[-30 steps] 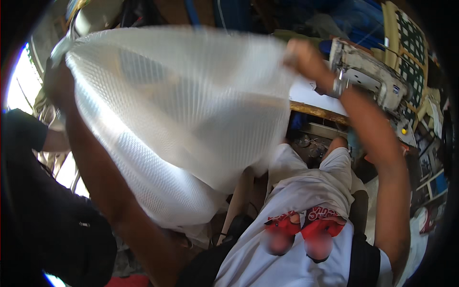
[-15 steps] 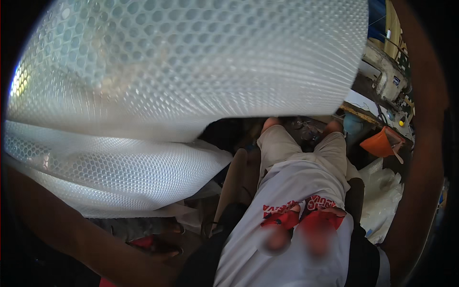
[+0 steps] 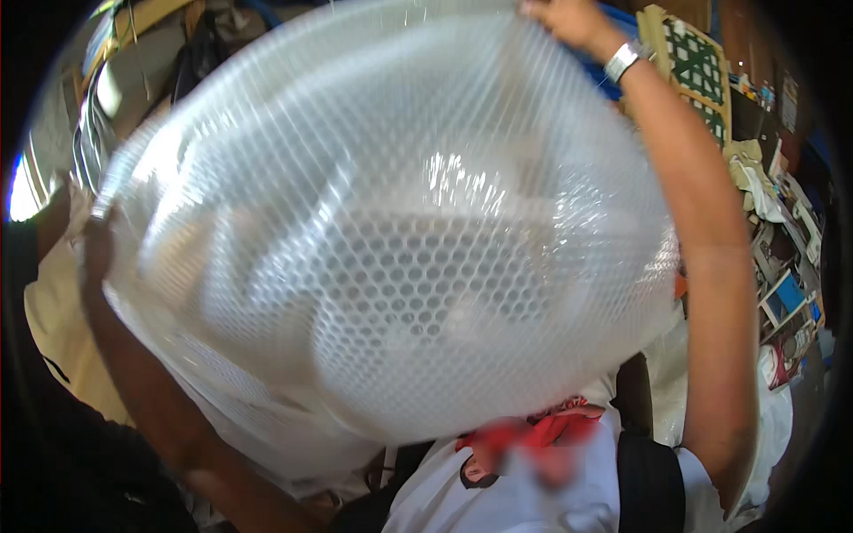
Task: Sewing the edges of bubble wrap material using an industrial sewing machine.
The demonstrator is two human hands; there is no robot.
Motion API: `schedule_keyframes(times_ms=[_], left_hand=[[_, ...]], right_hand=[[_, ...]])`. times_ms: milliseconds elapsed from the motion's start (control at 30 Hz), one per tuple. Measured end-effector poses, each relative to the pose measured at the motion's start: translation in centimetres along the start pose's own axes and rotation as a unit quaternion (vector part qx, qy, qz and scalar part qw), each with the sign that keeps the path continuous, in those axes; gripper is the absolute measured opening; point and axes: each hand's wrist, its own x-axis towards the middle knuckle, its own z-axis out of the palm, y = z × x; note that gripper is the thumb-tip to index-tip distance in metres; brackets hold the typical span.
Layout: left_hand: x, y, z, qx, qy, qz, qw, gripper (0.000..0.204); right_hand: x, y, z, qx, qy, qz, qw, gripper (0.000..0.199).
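Observation:
A large, clear sheet of bubble wrap [image 3: 426, 275] billows across most of the head view, hiding my legs and much of what lies behind it. My right hand [image 3: 573, 19], with a silvery band at the wrist, is raised at the top and pinches the sheet's upper edge. At the far left, my left hand [image 3: 98, 244] is closed on the sheet's left edge, its fingers partly blurred. The wrap hangs in folds between my two hands, and its lower part rests close to my white shirt [image 3: 524, 497].
Another person's hand [image 3: 55, 213] and dark sleeve are at the left, close to my left hand. A wooden frame with green webbing [image 3: 697, 67] stands at the upper right. Below it, the right side holds cluttered items, including a blue-and-white box [image 3: 784, 298].
The bubble wrap has swung round and spread in front of my body, covering my legs. My right arm has risen into view at the top, and my left forearm reaches farther up.

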Motion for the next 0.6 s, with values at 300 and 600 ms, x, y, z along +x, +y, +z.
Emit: schedule_keyframes(times_ms=[300, 600], left_hand=[[8.3, 31.3, -28.3, -0.613, -0.057, 0.009, 0.788, 0.067], [15.1, 50.8, -34.2, -0.876, -0.285, 0.109, 0.373, 0.121]], right_hand=[[-3.0, 5.8, 2.7, 0.246, 0.014, -0.111, 0.963, 0.022], [-6.6, -1.0, 0.4, 0.357, -0.162, -0.240, 0.888, 0.023]])
